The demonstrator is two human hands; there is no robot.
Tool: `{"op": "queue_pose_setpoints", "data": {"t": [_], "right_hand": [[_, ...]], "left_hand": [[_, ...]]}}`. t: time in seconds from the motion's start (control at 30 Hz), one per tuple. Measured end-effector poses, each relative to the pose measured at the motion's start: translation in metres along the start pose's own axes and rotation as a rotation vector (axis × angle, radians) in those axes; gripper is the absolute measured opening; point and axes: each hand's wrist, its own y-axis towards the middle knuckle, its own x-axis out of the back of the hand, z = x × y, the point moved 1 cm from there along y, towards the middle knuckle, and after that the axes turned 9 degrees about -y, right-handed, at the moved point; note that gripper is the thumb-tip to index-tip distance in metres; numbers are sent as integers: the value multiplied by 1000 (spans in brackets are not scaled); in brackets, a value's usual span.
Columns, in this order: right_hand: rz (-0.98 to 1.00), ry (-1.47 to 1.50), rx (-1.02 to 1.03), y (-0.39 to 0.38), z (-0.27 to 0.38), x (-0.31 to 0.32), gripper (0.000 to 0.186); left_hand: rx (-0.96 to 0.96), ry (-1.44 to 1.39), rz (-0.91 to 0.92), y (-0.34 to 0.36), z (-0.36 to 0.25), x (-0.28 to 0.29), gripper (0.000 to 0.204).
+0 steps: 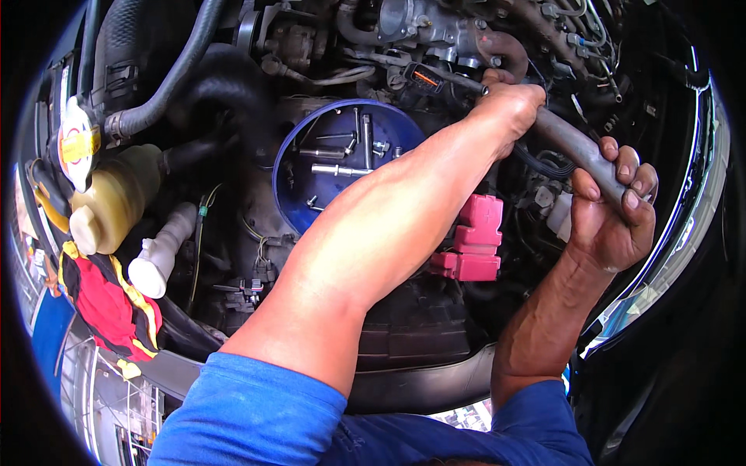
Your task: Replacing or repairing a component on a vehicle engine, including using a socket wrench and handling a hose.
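Note:
A long dull-grey metal pipe [576,146] slants across the right side of the engine bay. My left hand [514,102] is closed at its upper end, back of the hand toward me, with most fingers hidden. Beside that hand a dark rod [457,78] runs off to the left over the engine; whether it joins the pipe cannot be seen. My right hand [610,221] wraps round the pipe's lower end, fingertips showing on top. Under my left forearm stands a blue bowl [281,186] holding bolts and a shiny socket extension [340,170].
Hoses and metal engine parts [427,23] crowd the far side. A pink-red box-shaped cover [475,241] sits between my forearms. At left are a yellowed reservoir [116,198], a white capped bottle neck [162,252] and a red-and-black cloth [109,303]. The car body's edge curves along the right.

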Motion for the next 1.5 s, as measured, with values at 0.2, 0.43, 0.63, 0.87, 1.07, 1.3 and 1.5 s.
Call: {"op": "queue_pose_setpoints", "data": {"t": [0.2,0.43,0.63,0.87,1.07,1.3,1.5], "right_hand": [[27,-16,34,-9,-3,1,12],[13,-21,50,-21,-9,0,13],[-6,-28,73,-29,-13,2,15],[-2,2,131,-37,-19,0,15],[-128,30,32,-18,12,-13,12],[35,-49,256,-59,121,29,23],[-104,-131,292,-97,116,48,23]], "left_hand": [[-9,64,9,-2,1,5,61],[1,139,41,-4,4,9,58],[-109,117,-5,-3,10,10,46],[-104,168,69,-3,13,16,57],[-49,694,67,-11,-6,33,95],[-250,1109,88,-19,-9,34,79],[-695,1367,344,-32,-19,12,58]]}}
